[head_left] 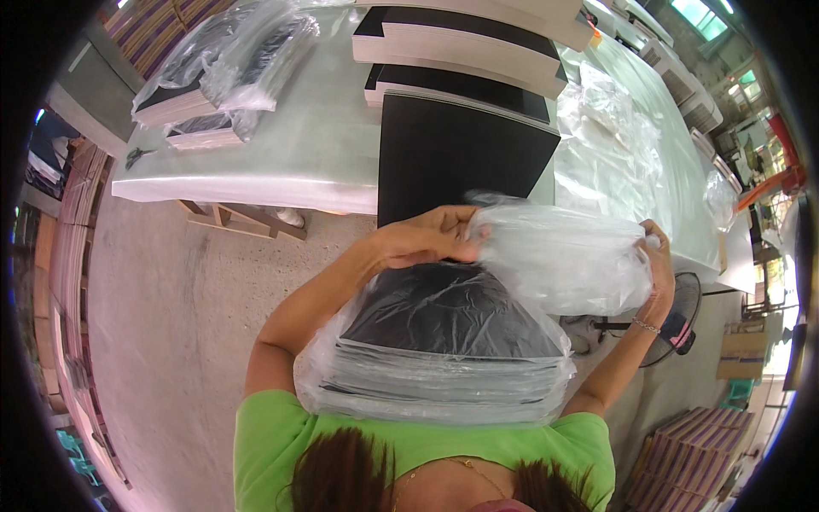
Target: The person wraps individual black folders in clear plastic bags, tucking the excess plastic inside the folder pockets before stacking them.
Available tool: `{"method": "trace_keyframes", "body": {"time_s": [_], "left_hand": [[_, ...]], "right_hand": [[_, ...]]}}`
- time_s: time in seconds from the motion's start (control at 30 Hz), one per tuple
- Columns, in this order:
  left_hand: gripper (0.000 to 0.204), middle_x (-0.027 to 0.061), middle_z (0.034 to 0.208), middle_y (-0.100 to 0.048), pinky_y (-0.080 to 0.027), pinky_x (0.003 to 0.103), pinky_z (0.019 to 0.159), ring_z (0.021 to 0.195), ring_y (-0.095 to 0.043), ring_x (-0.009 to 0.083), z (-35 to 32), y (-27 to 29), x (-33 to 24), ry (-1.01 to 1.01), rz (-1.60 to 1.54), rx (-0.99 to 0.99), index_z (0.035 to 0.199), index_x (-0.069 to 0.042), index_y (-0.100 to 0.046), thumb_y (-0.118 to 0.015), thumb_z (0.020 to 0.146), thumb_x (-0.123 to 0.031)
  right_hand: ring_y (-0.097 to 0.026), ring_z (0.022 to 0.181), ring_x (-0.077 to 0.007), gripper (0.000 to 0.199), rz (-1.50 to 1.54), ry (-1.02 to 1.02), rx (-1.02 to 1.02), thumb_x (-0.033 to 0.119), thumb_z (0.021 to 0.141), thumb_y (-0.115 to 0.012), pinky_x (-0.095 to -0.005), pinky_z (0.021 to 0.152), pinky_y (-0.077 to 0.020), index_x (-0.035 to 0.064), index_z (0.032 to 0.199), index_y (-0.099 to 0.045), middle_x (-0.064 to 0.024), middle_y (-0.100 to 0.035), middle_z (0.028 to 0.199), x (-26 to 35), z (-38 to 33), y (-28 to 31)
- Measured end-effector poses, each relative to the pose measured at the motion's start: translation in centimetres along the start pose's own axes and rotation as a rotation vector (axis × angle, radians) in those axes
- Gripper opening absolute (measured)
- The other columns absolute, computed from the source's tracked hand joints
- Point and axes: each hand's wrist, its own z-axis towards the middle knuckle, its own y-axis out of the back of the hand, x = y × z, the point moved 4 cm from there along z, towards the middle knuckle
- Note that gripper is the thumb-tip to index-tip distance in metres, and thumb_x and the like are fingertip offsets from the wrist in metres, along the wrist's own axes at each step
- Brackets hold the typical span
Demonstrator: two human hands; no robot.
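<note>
**Two bare hands holding clear plastic above a wrapped stack**

The right hand [655,256] pinches the right end of the crumpled clear plastic [563,256] between bent fingers and thumb. The left hand [431,237] has its fingers curled against the left end; blur and glare hide the fingertips, so whether they close on it cannot be told. The plastic spans the gap between the hands, in front of the chest. Just below and nearer the body lies a black-topped stack [452,316] in creased clear wrapping, its underside hidden. Beyond the hands, black-covered stacks [469,145] with pale edges stand on the pale table [320,128], the farthest cut off by the upper border. To the left lie plastic-covered stacks [230,68] and dark scissors [139,156], small and indistinct; to the right, loose clear film [606,128] glares. The right forearm partly covers a fan [678,328]. Any print on the cardboard box [742,354] at far right is too small to read.
</note>
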Motion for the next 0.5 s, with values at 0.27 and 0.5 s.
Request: {"method": "trace_keyframes", "body": {"time_s": [0.27,0.5], "left_hand": [[0.038,0.0064,0.080,-0.047,-0.039,0.027,0.065,0.072,-0.047,0.0186,-1.2,6.3,-7.0,-0.759,1.070,-0.963,0.090,-0.004,-0.057,-0.047,0.058,0.013],[0.074,0.0114,0.113,-0.043,-0.040,0.035,0.083,0.100,-0.045,0.0287,-2.9,5.8,-8.8,-0.678,1.784,-1.089,0.121,-0.015,-0.052,-0.045,0.055,0.017]], "right_hand": [[-0.053,0.081,-0.0172,0.037,-0.485,0.718,-0.459,-0.008,0.064,-0.051,-0.0278,0.076,-0.0419,0.0042,0.098,-0.056,-0.0083,-0.059,0.091,1.3,1.7,-11.8],[-0.052,0.081,-0.0261,0.062,-0.564,0.865,-0.387,-0.010,0.064,-0.039,-0.0300,0.076,-0.0415,0.0105,0.121,-0.052,-0.0141,-0.054,0.090,2.6,2.8,-17.0]]}}
